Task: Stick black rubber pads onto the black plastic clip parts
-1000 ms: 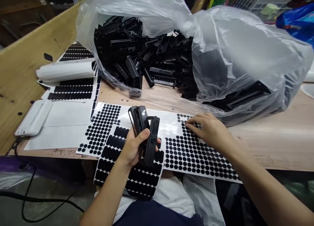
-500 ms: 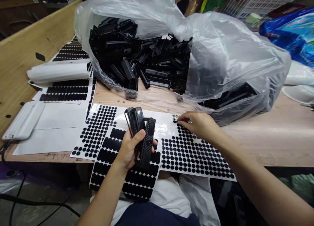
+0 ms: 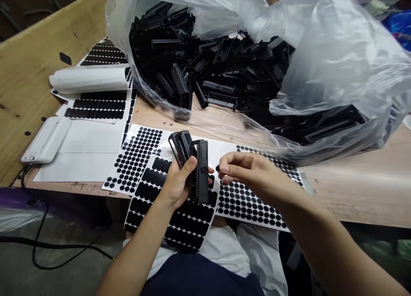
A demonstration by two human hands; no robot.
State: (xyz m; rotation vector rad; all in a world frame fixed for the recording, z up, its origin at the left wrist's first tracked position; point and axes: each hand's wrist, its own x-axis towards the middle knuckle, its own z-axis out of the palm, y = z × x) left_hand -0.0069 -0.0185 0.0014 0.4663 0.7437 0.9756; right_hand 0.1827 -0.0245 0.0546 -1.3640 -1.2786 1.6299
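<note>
My left hand (image 3: 177,182) is closed around several black plastic cases (image 3: 201,170) with a carbon-fibre pattern and a long slot, fanned out above the sheets. Between the thumb and fingertips of my right hand (image 3: 248,170) is a small round black sticker (image 3: 218,168), just right of the cases. Beneath my right hand lies a white sheet of round black stickers (image 3: 247,204). Another sheet, with rows of larger black stickers (image 3: 189,230), hangs over the table's front edge under my left hand. What the cases' undersides look like is hidden.
A big clear plastic bag (image 3: 346,69) lies open behind, full of black cases (image 3: 221,75). On the left are a rolled white sheet (image 3: 90,80), a white power bank (image 3: 46,140) with a cable, and a raised wooden board (image 3: 38,52) along the edge.
My right hand has lifted a round sticker off the sheet and brought it left, close to the cases. My left hand still holds the cases. The bag's right part has shifted and the view has moved.
</note>
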